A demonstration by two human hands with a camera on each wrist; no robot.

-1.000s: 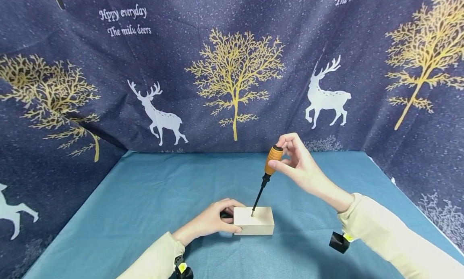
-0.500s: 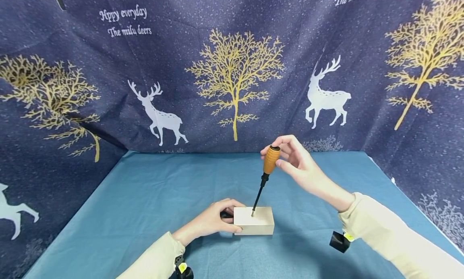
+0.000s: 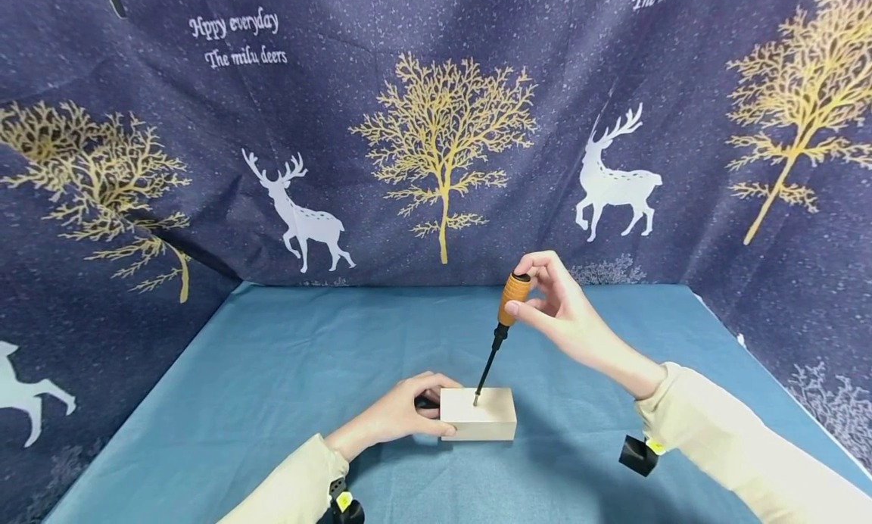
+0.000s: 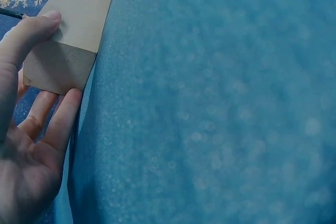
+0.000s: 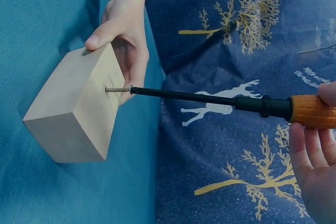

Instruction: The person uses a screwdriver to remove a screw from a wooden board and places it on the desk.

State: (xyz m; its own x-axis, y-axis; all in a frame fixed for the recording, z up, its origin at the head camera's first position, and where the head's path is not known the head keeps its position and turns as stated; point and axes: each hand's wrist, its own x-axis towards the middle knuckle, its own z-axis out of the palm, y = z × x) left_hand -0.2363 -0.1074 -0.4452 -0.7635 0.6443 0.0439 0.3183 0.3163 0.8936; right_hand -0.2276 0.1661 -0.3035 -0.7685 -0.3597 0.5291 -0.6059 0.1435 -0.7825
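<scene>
A pale wooden block (image 3: 487, 425) lies on the blue cloth. My left hand (image 3: 402, 410) grips its left end, thumb on the near face and fingers behind; the left wrist view shows the thumb across the block (image 4: 81, 11). A screw (image 5: 118, 90) stands partly sunk in the block's top face. The tip of a screwdriver (image 3: 488, 361) with a black shaft and orange handle meets the screw's head, the tool leaning to the right. My right hand (image 3: 562, 312) holds the handle (image 5: 312, 112) near its butt between thumb and fingers.
Blue cloth (image 3: 306, 342) covers the table. A dark blue curtain (image 3: 504, 24) printed with deer and golden trees hangs behind it. A black device (image 3: 638, 456) is worn at the right wrist and another (image 3: 346, 509) at the left.
The right fingers opened off the handle half a second ago and now pinch it again, the handle tilting slightly right. The left hand and block stay put.
</scene>
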